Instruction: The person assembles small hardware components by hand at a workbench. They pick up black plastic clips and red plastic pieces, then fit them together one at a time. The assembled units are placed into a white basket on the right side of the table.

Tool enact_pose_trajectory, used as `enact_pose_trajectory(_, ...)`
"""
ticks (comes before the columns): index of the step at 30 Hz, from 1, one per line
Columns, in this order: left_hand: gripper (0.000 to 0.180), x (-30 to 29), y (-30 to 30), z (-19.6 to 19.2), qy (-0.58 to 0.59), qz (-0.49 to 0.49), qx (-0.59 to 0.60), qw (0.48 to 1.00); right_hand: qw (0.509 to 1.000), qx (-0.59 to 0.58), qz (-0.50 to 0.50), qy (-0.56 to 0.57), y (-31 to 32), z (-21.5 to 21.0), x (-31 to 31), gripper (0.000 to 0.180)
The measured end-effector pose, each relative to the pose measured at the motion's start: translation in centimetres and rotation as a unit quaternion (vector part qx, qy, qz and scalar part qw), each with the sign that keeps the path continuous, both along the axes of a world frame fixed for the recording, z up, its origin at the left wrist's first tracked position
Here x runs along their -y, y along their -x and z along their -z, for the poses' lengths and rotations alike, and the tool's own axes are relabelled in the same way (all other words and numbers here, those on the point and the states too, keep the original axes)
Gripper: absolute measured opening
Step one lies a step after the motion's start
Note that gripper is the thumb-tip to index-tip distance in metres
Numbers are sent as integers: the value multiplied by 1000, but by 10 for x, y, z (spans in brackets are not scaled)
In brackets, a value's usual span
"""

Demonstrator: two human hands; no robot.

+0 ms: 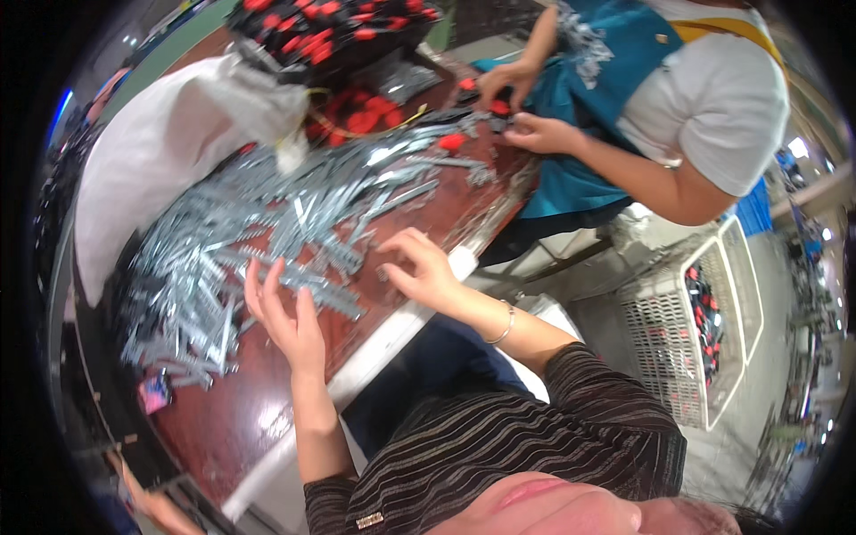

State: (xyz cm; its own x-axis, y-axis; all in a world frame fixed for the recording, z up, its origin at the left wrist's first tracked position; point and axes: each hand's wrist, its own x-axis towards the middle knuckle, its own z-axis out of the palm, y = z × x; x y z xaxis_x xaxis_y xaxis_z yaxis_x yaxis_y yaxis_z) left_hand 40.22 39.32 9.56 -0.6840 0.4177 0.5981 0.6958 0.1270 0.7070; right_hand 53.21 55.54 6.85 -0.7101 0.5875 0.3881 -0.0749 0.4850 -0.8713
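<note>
A big heap of thin silver metal strips (267,232) covers a dark red-brown table (232,419). My left hand (285,316) rests at the near edge of the heap, fingers spread and touching the strips. My right hand (419,267) lies palm down on the table beside the heap, fingers bent over a few strips; a bracelet is on that wrist. Neither hand visibly grips anything.
Across the table a person in a white shirt and teal apron handles red-and-black parts (486,102) with both hands. A dark bin of red parts (330,31) and a white sack (152,152) stand at the far side. A white crate (695,330) sits on the floor at right.
</note>
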Motion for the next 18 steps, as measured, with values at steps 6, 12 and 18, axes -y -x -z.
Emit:
enact_pose_trajectory(6,38,-26,-5,11,52,1,-107,993,971,40,109,-208,54,-38,-97,23)
enact_pose_trajectory(12,37,-14,10,13,107,-28,-71,991,934,91,50,-341,145,-18,-129,38)
enact_pose_trajectory(18,33,-13,15,11,135,-32,-46,989,871,357,-46,-335,191,19,-121,67)
